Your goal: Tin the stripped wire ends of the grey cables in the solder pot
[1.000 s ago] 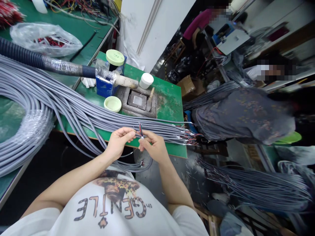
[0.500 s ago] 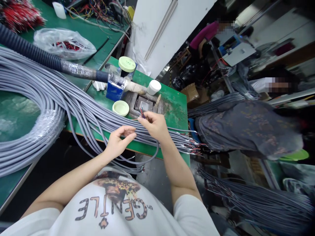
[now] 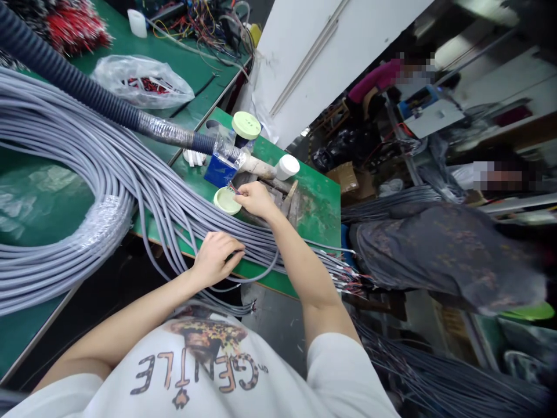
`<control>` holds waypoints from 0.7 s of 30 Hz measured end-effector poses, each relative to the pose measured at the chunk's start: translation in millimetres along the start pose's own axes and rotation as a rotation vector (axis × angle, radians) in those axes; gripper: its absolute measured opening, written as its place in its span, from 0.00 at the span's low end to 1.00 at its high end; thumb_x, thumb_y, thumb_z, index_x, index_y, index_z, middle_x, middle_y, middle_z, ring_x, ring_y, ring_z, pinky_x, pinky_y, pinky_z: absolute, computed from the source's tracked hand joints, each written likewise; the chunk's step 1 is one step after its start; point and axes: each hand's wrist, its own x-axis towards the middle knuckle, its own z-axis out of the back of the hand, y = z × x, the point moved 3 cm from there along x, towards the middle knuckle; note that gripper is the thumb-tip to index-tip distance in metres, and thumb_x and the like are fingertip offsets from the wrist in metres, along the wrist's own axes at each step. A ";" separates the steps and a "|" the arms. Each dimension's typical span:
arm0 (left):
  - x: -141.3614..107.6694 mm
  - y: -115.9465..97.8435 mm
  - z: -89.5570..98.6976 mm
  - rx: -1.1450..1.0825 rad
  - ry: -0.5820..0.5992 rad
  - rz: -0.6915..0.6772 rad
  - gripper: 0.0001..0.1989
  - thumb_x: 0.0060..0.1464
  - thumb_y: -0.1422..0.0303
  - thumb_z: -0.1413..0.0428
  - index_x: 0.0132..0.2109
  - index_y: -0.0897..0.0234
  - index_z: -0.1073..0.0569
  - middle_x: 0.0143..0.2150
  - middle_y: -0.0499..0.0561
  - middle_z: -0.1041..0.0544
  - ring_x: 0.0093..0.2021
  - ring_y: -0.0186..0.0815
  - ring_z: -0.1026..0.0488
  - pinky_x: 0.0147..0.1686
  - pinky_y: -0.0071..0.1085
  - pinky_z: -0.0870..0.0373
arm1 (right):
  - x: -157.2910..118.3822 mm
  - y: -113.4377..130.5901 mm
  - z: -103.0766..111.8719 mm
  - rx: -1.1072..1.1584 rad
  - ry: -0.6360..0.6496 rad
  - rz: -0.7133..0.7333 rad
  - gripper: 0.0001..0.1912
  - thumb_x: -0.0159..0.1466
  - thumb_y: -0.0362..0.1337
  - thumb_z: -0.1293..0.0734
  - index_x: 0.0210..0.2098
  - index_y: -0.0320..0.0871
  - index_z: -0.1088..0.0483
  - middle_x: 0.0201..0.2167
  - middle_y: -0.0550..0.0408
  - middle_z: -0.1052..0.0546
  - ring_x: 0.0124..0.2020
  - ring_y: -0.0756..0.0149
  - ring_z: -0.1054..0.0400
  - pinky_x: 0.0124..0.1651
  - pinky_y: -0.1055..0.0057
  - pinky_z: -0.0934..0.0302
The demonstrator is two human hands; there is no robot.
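My right hand (image 3: 257, 200) pinches the coloured wires (image 3: 233, 187) at the stripped end of a grey cable. Their tips point left, over a shallow pale-green dish (image 3: 225, 204). Just behind that hand sits a grimy square metal pot (image 3: 290, 204), partly hidden by it. My left hand (image 3: 217, 256) is at the near side of a thick bundle of grey cables (image 3: 174, 203), its fingers loosely bent and the thumb apart. It holds nothing that I can see.
A ribbed black hose (image 3: 87, 87) ends at a blue box (image 3: 220, 169) beside a white jar (image 3: 288, 166) and a green-lidded container (image 3: 246, 124). A plastic bag (image 3: 141, 81) lies on the green table (image 3: 322, 200). A person in dark patterned clothing (image 3: 430, 249) is at the right.
My right hand has moved up and left from above the cables, carrying the wire ends from near the pot to the green dish. My left hand has lowered slightly. The view has shifted.
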 end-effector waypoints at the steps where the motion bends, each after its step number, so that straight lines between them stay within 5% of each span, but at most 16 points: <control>1: -0.1 0.3 0.0 0.000 0.004 0.002 0.08 0.62 0.66 0.49 0.41 0.63 0.27 0.37 0.51 0.21 0.40 0.36 0.28 0.40 0.36 0.41 | 1.0 0.2 -0.4 -0.008 0.005 -0.003 0.08 0.53 0.35 0.38 0.19 0.39 0.34 0.15 0.63 0.44 0.22 0.73 0.49 0.27 0.73 0.58; 13: -1.5 2.5 -2.2 -0.008 -0.015 -0.010 0.07 0.61 0.68 0.48 0.41 0.63 0.27 0.36 0.50 0.21 0.40 0.35 0.28 0.40 0.36 0.41 | -3.9 -4.4 10.1 -0.003 -0.036 -0.008 0.10 0.52 0.36 0.37 0.17 0.40 0.38 0.15 0.63 0.45 0.21 0.74 0.51 0.26 0.72 0.59; 21: 0.0 1.1 -0.8 -0.001 -0.011 -0.024 0.06 0.61 0.68 0.48 0.41 0.62 0.27 0.37 0.50 0.21 0.40 0.35 0.27 0.41 0.36 0.41 | -30.5 -93.2 47.4 0.069 -0.287 -0.238 0.13 0.52 0.42 0.36 0.16 0.40 0.37 0.14 0.61 0.36 0.20 0.73 0.45 0.26 0.74 0.54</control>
